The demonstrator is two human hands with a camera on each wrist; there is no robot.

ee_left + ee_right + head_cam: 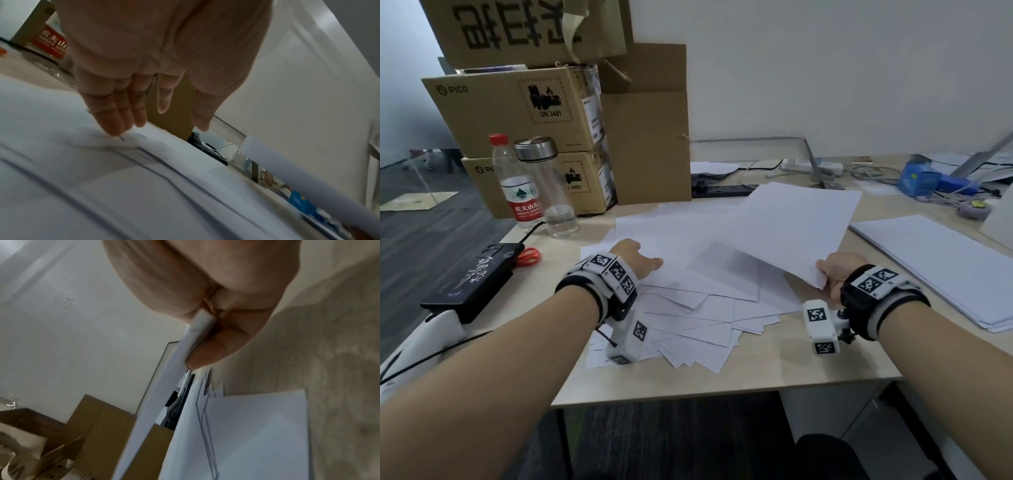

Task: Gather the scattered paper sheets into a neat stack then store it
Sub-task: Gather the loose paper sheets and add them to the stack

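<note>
R hand (831, 277) pinched lifted white paper sheet (791, 226) by its corner; L hand (635, 256) flat, fingers straight, on scattered white sheets (698, 308). Best to align edges w/ pile before dropping.

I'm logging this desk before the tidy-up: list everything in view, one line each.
scattered sheets: many, white, fanned over desk centre
lifted sheets: a few, white, raised above the pile
neat stack: one, white, desk right
desk: one, light wood
cardboard boxes: several, brown, back left
water bottle: one, clear, red cap, beside boxes
glass flask: one, clear, steel lid, right of bottle
black box: one, desk's left edge
blue box: one, back right
left hand: flat on the pile
right hand: pinches the lifted sheets
</note>
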